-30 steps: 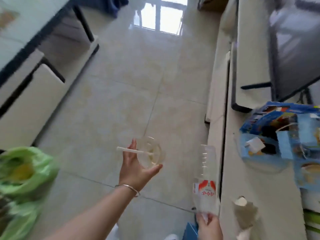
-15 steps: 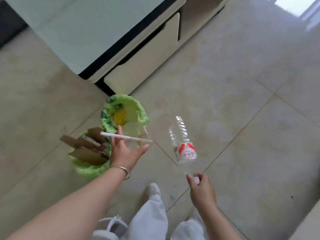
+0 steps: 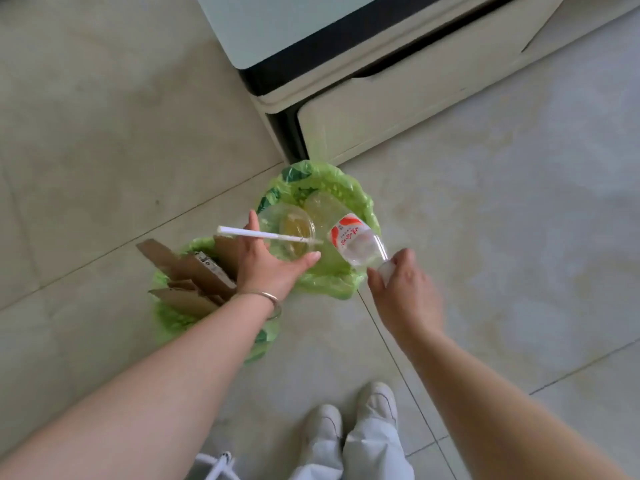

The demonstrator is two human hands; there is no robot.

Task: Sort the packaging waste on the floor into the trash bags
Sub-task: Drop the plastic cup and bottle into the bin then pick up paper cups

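Left grip [image 3: 268, 271]: clamped on my clear cup [image 3: 294, 237] with straw [image 3: 256, 233] | right grip [image 3: 403, 292]: clamped on bottle [image 3: 353, 239] neck | both over far green trash bag [image 3: 360, 199] | near bag [image 3: 173, 320]: cardboard [image 3: 194, 271].

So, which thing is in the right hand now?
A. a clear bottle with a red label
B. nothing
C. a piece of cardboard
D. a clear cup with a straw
A: the right hand grips the clear bottle by its cap end, over the green trash bag.
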